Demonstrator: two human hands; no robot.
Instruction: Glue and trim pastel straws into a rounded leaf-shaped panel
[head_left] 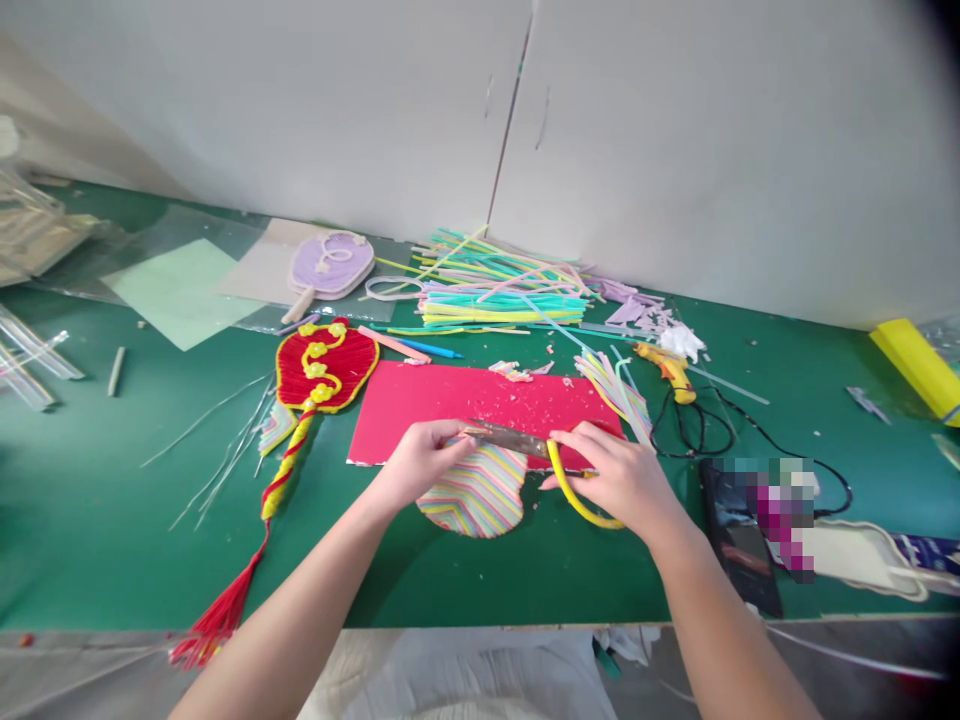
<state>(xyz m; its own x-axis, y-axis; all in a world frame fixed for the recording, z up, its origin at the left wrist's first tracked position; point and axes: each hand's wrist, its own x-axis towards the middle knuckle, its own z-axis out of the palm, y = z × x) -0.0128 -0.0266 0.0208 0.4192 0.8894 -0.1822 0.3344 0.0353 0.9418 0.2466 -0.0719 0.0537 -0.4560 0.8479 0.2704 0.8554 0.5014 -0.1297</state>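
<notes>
Head view, left hand (420, 458) pressing striped fan (474, 493), right hand (622, 475) gripping blade (506, 437)

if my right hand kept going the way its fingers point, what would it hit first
Probably the left hand: the right hand points leftward along its yellow-handled blade, whose far end that hand touches. Depth is unclear.

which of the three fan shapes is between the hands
The pastel striped fan, right at the left hand and beside the right hand. The red fan lies further left; the purple fan sits back by the wall.
</notes>
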